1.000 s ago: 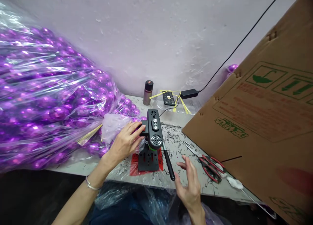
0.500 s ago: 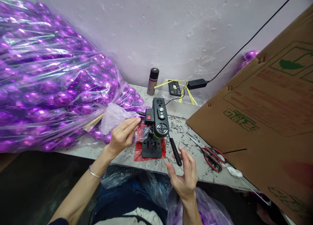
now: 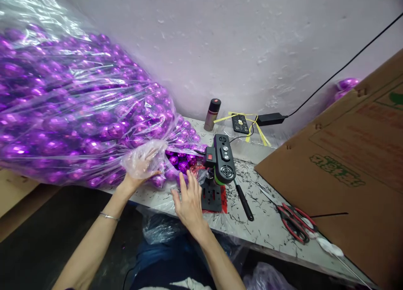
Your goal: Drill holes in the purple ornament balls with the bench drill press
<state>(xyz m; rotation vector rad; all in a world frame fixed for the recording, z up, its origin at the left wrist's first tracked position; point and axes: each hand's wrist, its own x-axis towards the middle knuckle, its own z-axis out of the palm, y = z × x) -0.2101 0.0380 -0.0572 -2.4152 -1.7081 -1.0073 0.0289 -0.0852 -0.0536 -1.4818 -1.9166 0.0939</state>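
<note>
A large clear plastic bag [image 3: 103,78] full of shiny purple balls [image 3: 115,130] lies on its side at the left, its mouth facing the machine. My left hand [image 3: 140,166] holds the bag's mouth back, its fingers partly covered by the cloudy plastic. Loose purple balls [image 3: 182,166] show in the opening. My right hand [image 3: 189,199] is open and empty, fingers stretched toward those balls. Just right of it stands a small black machine [image 3: 224,158] with a red switch, a slotted base plate [image 3: 211,199] and a black-gripped lever [image 3: 244,202].
Red-handled scissors [image 3: 291,218] lie at the right beside a big cardboard box [image 3: 340,155]. Behind the machine are a spray can [image 3: 212,114], a black phone-like object [image 3: 240,124], yellow strips [image 3: 263,137] and a power adapter [image 3: 270,119]. Black scraps litter the worktop [image 3: 252,235].
My left hand has moved left into the bag's mouth plastic, opening it. My right hand has left the lever's side and crossed left to the balls. The view has shifted left.
</note>
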